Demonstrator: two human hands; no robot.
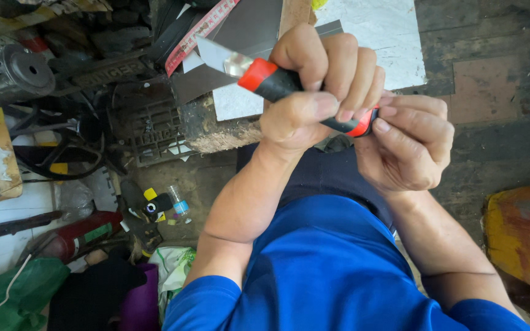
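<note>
I find the utility knife (289,86) held in the air in front of my chest, above the near edge of a rough wooden block (216,132). Its body is black with red ends, and the silver blade points up and to the left, exposed past the red collar, over a grey sheet (240,30) lying on the block.

My left hand (314,92) is closed in a full fist around the middle of the handle, thumb laid along the near side. My right hand (409,144) is partly closed, with thumb and fingertips pinching the red rear end of the knife. Whether they press a slider or a cap I cannot tell; that part is hidden by the fingers.

In my judgement, any adjustment at the rear end is best made with the left fist firm and the blade kept pointing away from the body and both wrists, using small finger pressure only, so the blade cannot jump.

Beyond the block, a measuring tape (200,30) runs across its far left corner. On the floor to the left lie a black iron machine part (19,73) and a green bag (19,294).
</note>
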